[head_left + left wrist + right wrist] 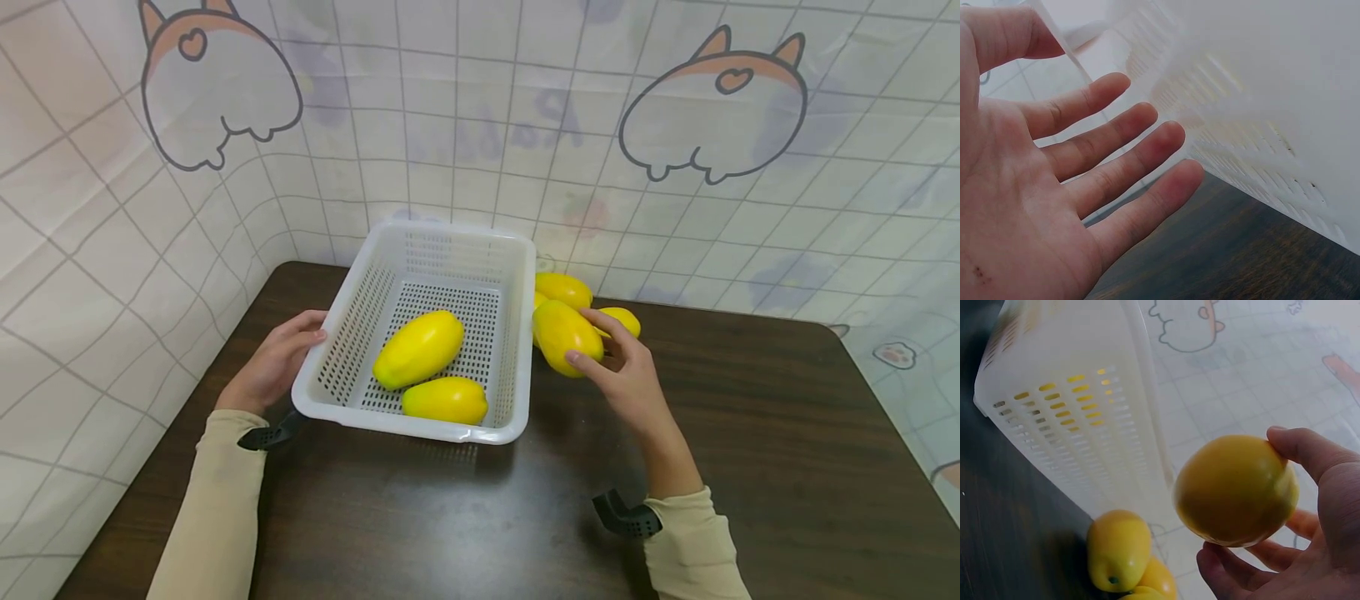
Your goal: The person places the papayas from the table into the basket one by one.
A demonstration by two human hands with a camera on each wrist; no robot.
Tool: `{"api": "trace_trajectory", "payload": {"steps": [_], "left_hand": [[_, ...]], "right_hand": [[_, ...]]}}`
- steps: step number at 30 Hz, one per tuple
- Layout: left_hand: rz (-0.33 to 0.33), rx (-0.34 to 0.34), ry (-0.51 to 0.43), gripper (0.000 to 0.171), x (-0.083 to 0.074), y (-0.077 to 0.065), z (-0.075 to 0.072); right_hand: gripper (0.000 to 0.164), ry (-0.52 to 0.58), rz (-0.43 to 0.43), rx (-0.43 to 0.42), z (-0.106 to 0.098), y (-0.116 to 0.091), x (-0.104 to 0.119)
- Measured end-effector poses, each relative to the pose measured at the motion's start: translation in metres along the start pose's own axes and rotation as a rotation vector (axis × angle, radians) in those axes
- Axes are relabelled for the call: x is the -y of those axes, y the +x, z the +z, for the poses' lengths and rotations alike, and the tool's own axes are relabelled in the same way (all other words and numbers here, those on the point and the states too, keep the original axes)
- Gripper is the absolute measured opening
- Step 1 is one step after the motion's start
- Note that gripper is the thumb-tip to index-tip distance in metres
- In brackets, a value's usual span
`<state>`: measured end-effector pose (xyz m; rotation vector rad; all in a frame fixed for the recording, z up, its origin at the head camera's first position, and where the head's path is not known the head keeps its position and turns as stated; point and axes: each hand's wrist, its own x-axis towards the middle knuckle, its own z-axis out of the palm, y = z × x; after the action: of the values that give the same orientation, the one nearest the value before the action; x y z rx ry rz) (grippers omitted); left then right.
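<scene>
A white plastic basket (420, 428) with slotted sides has two yellow papayas inside, one longer papaya (418, 349) and one nearer papaya (446, 400). At the basket's left side is my left hand (272, 363), its thumb tip at the rim. In the left wrist view the fingers (1138, 153) spread nearly straight beside the slotted wall. My right hand (628, 379) grips another papaya (1235, 490) between thumb and fingers, just right of the basket. In the right wrist view this papaya appears lifted above the others.
Several more papayas (564, 290) lie behind the held one, against the basket's right side and partly hidden. The dark wooden table (750, 433) meets a patterned cloth wall (480, 108) along its back and left edges.
</scene>
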<state>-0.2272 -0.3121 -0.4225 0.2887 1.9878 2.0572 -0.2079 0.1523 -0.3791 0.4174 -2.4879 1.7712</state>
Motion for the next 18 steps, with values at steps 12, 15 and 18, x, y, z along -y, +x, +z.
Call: {"api": "trace_trajectory", "payload": {"steps": [12, 15, 18], "left_hand": [[0.014, 0.013, -0.007, 0.032, 0.0021, 0.0001, -0.0009], [0.017, 0.015, -0.008, 0.032, 0.0021, 0.0011, -0.0003], [0.019, 0.009, 0.001, 0.031, 0.0027, 0.0011, 0.0002]], "right_hand": [[0.055, 0.025, -0.003, 0.003, 0.0032, -0.0004, 0.0013], [0.055, 0.026, 0.002, 0.009, 0.0033, -0.0009, 0.0028], [0.055, 0.027, 0.005, 0.01, 0.0038, -0.0006, 0.0046]]}}
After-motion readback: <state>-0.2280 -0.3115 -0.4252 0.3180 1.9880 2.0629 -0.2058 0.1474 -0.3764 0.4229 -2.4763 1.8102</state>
